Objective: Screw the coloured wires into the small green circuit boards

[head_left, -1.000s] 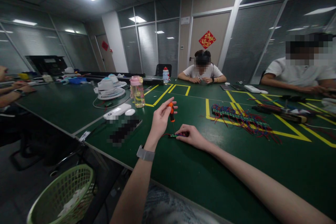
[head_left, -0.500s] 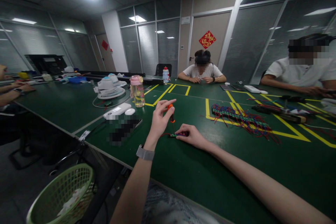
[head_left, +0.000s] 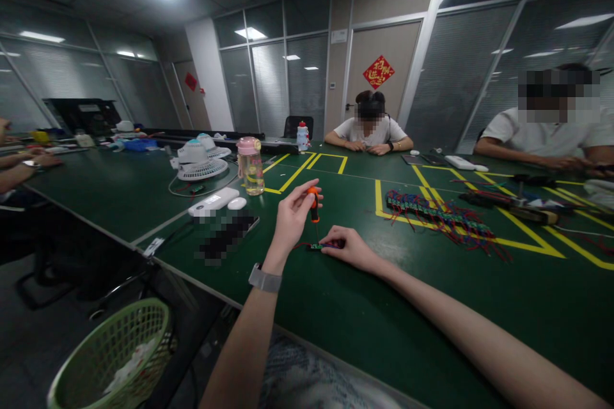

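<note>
My left hand [head_left: 293, 214] holds an orange and black screwdriver [head_left: 314, 208] upright by its handle, thumb and fingers around the top. Its thin tip points down onto a small green circuit board [head_left: 315, 246] on the green table [head_left: 364, 313]. My right hand [head_left: 349, 249] rests on the table with its fingers pinched at the right end of the board, on the red and dark wires there. A red wire runs out from the board's left end.
A row of wired boards [head_left: 436, 214] lies within yellow tape at right. Left are a dark phone [head_left: 228, 236], white power bank [head_left: 214, 202], pink-lidded bottle [head_left: 251, 166] and white fans [head_left: 201, 160]. A green basket [head_left: 71, 358] stands below. Other people sit around the table.
The screwdriver stands more upright, and the fingers of my left hand have shifted around its handle. My right hand and the board have hardly moved.
</note>
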Available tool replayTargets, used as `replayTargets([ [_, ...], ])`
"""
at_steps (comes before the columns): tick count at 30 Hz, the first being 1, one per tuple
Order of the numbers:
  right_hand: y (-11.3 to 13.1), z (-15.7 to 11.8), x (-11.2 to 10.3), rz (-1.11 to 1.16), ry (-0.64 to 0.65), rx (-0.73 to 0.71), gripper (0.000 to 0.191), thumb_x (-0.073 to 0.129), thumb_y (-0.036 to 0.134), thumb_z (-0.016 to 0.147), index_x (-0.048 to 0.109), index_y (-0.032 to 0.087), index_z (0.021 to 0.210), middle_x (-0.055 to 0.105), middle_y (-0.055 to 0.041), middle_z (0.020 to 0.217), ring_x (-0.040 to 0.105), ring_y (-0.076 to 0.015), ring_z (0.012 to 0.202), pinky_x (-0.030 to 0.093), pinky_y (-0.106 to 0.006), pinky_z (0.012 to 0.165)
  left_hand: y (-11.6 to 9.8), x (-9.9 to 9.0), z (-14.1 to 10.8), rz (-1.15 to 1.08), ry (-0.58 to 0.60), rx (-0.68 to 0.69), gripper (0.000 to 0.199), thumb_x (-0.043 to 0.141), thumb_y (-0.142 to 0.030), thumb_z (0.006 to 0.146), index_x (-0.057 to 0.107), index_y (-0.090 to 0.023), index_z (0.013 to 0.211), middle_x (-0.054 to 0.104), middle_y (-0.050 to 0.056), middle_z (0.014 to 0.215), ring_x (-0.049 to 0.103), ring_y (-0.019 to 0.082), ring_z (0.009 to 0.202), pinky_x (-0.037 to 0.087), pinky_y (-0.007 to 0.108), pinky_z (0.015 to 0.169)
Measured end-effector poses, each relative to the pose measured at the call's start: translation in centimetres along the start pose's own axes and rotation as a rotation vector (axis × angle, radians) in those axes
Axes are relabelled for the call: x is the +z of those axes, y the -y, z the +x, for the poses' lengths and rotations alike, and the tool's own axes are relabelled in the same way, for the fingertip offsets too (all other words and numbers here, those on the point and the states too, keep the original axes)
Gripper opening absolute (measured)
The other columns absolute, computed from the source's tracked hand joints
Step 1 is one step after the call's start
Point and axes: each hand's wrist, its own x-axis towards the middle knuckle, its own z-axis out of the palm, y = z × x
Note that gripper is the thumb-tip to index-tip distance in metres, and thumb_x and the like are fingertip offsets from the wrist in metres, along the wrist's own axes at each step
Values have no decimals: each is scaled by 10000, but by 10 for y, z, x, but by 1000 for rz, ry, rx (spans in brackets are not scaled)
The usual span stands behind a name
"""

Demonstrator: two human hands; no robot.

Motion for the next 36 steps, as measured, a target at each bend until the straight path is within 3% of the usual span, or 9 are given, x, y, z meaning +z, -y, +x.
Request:
replayTargets([
  [4,0,0,0,2,-4,1,147,688,234,755,743,164,872,576,-24,741,516,-126,645,401,-238,583,-1,0,0,109,-47,55,264,607,-292,814,673,-216,1059,575,60,1089,579,165,990,498,259,813],
  [7,-1,0,1,11,-6,-2,147,688,236,754,742,170,873,579,-23,746,520,-126,650,408,-238,592,0,1,-1,-20,13,14,305,521,-292,869,621,-237,1152,548,68,1212,585,175,1027,504,302,848],
  [11,-2,0,1,20,-2,-1,149,685,246,757,741,171,873,580,-24,756,523,-127,654,410,-238,590,2,0,0,-7,-33,-3,333,598,-294,821,624,-216,1143,622,60,1035,623,153,880,517,301,805],
  [14,-2,0,1,16,-4,4,150,689,251,754,742,167,868,579,-25,750,524,-130,656,409,-241,591,2,0,0,124,-92,61,275,632,-297,793,674,-219,1054,586,57,1054,588,154,940,501,266,811],
  [18,-2,0,1,14,-1,3,150,687,247,756,743,169,871,581,-26,755,525,-129,658,414,-243,600,2,1,0,-17,2,-5,339,510,-323,876,595,-220,1187,601,73,1094,621,156,907,523,311,806],
  [21,-4,0,2,7,-1,5,153,689,245,752,743,172,876,577,-24,753,521,-128,655,413,-241,597,2,1,0,48,-40,21,330,610,-317,815,634,-210,1125,619,54,982,622,143,838,521,294,792],
  [27,-5,0,2,18,-4,3,163,694,244,749,743,168,884,581,-26,757,521,-127,652,413,-240,597,1,0,0,7,14,32,318,482,-309,892,604,-239,1177,549,74,1217,589,176,1022,500,328,868],
  [32,-4,0,2,7,-7,-4,160,693,251,754,745,169,881,570,-22,741,519,-127,654,408,-237,593,2,-1,0,152,-97,72,292,647,-309,782,669,-220,1060,591,48,987,591,150,890,504,278,794],
  [36,-3,0,2,8,-4,-4,155,688,254,759,743,174,879,585,-26,759,526,-129,662,416,-241,603,2,-1,0,98,-36,51,305,535,-310,862,623,-253,1148,546,60,1162,570,164,1012,498,285,830],
])
